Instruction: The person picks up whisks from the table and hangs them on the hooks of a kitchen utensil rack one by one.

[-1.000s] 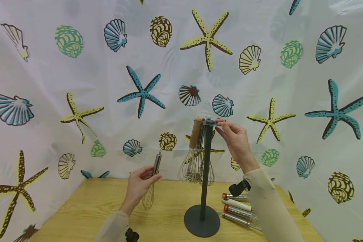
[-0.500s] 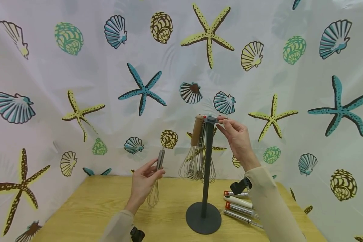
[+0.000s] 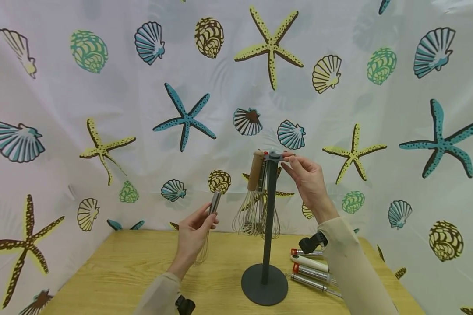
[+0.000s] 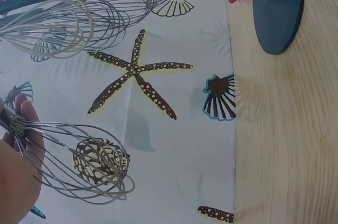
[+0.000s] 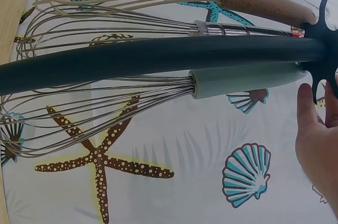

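My left hand (image 3: 193,238) grips a metal balloon whisk (image 3: 214,202) by its steel handle, wires pointing down, to the left of a dark whisk stand (image 3: 268,227). In the left wrist view the steel handle (image 4: 11,122) shows between thumb and fingers. My right hand (image 3: 310,183) pinches the hooked top (image 3: 274,155) of the stand from the right. Hanging there are a whisk with a wooden handle (image 5: 264,5), one with a steel handle (image 5: 237,28) and one with a mint green handle (image 5: 248,80), which the pole hides in the head view.
Several utensils lie on the wooden table (image 3: 134,262) right of the stand's round base (image 3: 256,291), among them a cream handle (image 3: 309,263) and a steel one (image 3: 308,282). My right sleeve partly covers them. Behind stands a shell-patterned curtain (image 3: 205,65).
My left hand has moved to the right, closer to the stand, and the whisk in it leans further right. The right hand keeps its pinch on the stand's top.
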`<act>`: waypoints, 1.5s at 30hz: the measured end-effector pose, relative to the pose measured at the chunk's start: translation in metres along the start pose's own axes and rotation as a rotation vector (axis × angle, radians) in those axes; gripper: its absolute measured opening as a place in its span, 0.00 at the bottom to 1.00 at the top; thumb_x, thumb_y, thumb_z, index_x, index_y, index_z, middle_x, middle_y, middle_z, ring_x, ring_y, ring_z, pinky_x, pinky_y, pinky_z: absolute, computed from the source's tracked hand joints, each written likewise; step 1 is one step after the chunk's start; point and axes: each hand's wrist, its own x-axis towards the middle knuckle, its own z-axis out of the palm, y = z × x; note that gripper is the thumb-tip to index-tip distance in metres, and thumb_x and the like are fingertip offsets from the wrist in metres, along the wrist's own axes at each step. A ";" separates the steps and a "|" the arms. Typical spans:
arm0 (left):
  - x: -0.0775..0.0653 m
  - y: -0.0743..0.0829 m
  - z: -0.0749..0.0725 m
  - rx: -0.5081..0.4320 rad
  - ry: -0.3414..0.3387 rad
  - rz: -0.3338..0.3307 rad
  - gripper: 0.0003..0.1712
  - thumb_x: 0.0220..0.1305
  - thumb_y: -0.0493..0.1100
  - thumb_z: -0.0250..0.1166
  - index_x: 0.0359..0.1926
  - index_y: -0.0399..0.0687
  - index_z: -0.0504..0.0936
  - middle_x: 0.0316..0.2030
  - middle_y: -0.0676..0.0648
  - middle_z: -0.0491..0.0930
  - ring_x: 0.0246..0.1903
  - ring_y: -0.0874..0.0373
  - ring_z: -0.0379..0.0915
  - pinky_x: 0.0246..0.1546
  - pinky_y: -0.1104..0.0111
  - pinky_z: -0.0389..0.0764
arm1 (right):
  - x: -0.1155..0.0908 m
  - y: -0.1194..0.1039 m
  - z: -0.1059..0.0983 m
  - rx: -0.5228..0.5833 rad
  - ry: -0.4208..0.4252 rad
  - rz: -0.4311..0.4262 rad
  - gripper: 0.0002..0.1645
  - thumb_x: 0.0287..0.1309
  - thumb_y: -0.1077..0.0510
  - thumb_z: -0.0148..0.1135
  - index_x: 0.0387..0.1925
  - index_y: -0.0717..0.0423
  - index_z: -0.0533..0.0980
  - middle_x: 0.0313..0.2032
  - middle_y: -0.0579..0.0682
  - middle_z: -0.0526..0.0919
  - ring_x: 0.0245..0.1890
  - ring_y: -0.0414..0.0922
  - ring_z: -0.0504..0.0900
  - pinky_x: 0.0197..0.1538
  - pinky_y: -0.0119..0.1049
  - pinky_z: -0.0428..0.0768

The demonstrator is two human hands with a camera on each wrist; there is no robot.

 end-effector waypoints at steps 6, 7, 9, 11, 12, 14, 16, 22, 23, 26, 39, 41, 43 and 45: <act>-0.002 0.006 0.003 -0.016 -0.089 0.004 0.25 0.67 0.35 0.63 0.65 0.46 0.75 0.41 0.48 0.85 0.37 0.58 0.84 0.44 0.69 0.83 | 0.000 0.000 0.001 0.004 0.007 0.005 0.08 0.64 0.56 0.62 0.34 0.51 0.86 0.51 0.49 0.80 0.62 0.44 0.73 0.69 0.45 0.69; -0.002 0.007 0.003 -0.014 -0.097 0.005 0.25 0.67 0.35 0.63 0.65 0.47 0.75 0.42 0.45 0.85 0.38 0.58 0.85 0.45 0.69 0.83 | 0.000 0.000 0.001 0.003 0.008 0.007 0.09 0.65 0.56 0.61 0.34 0.51 0.86 0.51 0.49 0.80 0.62 0.44 0.73 0.69 0.45 0.69; -0.002 0.008 0.003 -0.011 -0.109 0.008 0.26 0.67 0.36 0.63 0.65 0.49 0.75 0.44 0.39 0.85 0.39 0.60 0.85 0.47 0.69 0.82 | -0.001 0.000 0.001 -0.001 0.011 0.010 0.09 0.65 0.57 0.60 0.34 0.51 0.86 0.51 0.48 0.80 0.62 0.44 0.74 0.68 0.44 0.69; -0.003 0.011 0.003 -0.008 -0.117 0.007 0.26 0.67 0.37 0.64 0.65 0.51 0.76 0.46 0.33 0.83 0.41 0.60 0.85 0.48 0.69 0.82 | -0.001 0.000 0.001 -0.004 0.016 0.013 0.09 0.66 0.57 0.60 0.34 0.50 0.86 0.51 0.48 0.80 0.61 0.44 0.75 0.67 0.43 0.70; -0.003 0.012 0.003 -0.009 -0.119 0.006 0.26 0.66 0.37 0.64 0.65 0.51 0.76 0.47 0.32 0.83 0.41 0.60 0.85 0.48 0.68 0.82 | -0.001 0.001 0.002 -0.005 0.019 0.014 0.09 0.66 0.57 0.60 0.34 0.50 0.86 0.50 0.48 0.80 0.60 0.44 0.75 0.67 0.43 0.71; -0.003 0.014 0.004 -0.011 -0.124 0.001 0.26 0.66 0.37 0.65 0.65 0.52 0.76 0.48 0.32 0.83 0.42 0.59 0.85 0.48 0.68 0.83 | -0.001 0.001 0.002 -0.007 0.022 0.015 0.09 0.65 0.57 0.60 0.33 0.50 0.86 0.50 0.48 0.80 0.60 0.44 0.76 0.67 0.42 0.71; -0.003 0.017 0.004 -0.011 -0.122 -0.002 0.27 0.65 0.37 0.66 0.64 0.52 0.76 0.48 0.34 0.83 0.42 0.59 0.86 0.48 0.68 0.83 | 0.000 0.001 0.002 -0.007 0.024 0.015 0.09 0.65 0.57 0.61 0.33 0.50 0.86 0.50 0.48 0.80 0.60 0.44 0.76 0.67 0.42 0.71; 0.000 0.025 0.007 0.008 -0.098 -0.006 0.28 0.63 0.36 0.67 0.64 0.53 0.76 0.47 0.41 0.84 0.42 0.59 0.86 0.44 0.68 0.84 | -0.001 0.002 0.003 0.001 0.015 0.012 0.10 0.66 0.58 0.60 0.34 0.50 0.86 0.50 0.48 0.80 0.61 0.44 0.74 0.67 0.42 0.71; 0.000 0.026 0.008 0.008 -0.095 -0.008 0.28 0.63 0.36 0.67 0.64 0.53 0.76 0.47 0.41 0.84 0.43 0.59 0.86 0.44 0.68 0.84 | -0.001 0.002 0.003 0.000 0.015 0.012 0.10 0.66 0.58 0.59 0.34 0.50 0.86 0.50 0.48 0.80 0.61 0.44 0.74 0.67 0.42 0.71; 0.001 0.030 0.009 0.007 -0.093 -0.012 0.28 0.63 0.37 0.68 0.64 0.53 0.76 0.48 0.39 0.83 0.43 0.59 0.86 0.43 0.68 0.84 | -0.001 0.002 0.004 -0.004 0.017 0.014 0.10 0.67 0.58 0.59 0.33 0.50 0.86 0.50 0.48 0.80 0.62 0.44 0.74 0.66 0.41 0.72; 0.004 0.038 0.021 0.044 -0.085 0.043 0.27 0.60 0.36 0.70 0.62 0.48 0.78 0.49 0.37 0.84 0.42 0.59 0.85 0.42 0.70 0.84 | 0.000 0.002 0.002 -0.003 0.019 0.016 0.09 0.66 0.57 0.60 0.34 0.50 0.86 0.51 0.48 0.80 0.63 0.45 0.73 0.67 0.42 0.71; 0.005 0.040 0.023 0.062 -0.084 0.053 0.27 0.60 0.37 0.70 0.61 0.50 0.79 0.48 0.38 0.85 0.40 0.60 0.85 0.41 0.71 0.83 | 0.000 0.001 0.001 0.000 0.018 0.015 0.09 0.66 0.57 0.60 0.34 0.50 0.86 0.51 0.48 0.80 0.64 0.45 0.71 0.68 0.43 0.70; 0.006 0.041 0.026 0.074 -0.076 0.058 0.26 0.60 0.38 0.71 0.60 0.53 0.80 0.48 0.40 0.86 0.39 0.62 0.83 0.41 0.71 0.83 | 0.000 0.002 0.001 0.006 0.017 0.012 0.09 0.66 0.57 0.60 0.34 0.50 0.86 0.51 0.48 0.80 0.64 0.45 0.71 0.68 0.43 0.70; 0.007 0.043 0.028 0.074 -0.068 0.069 0.25 0.60 0.38 0.71 0.59 0.54 0.81 0.47 0.40 0.86 0.39 0.62 0.83 0.40 0.72 0.82 | 0.000 0.002 0.001 0.006 0.019 0.010 0.09 0.65 0.57 0.61 0.34 0.50 0.86 0.51 0.48 0.80 0.64 0.45 0.71 0.68 0.43 0.70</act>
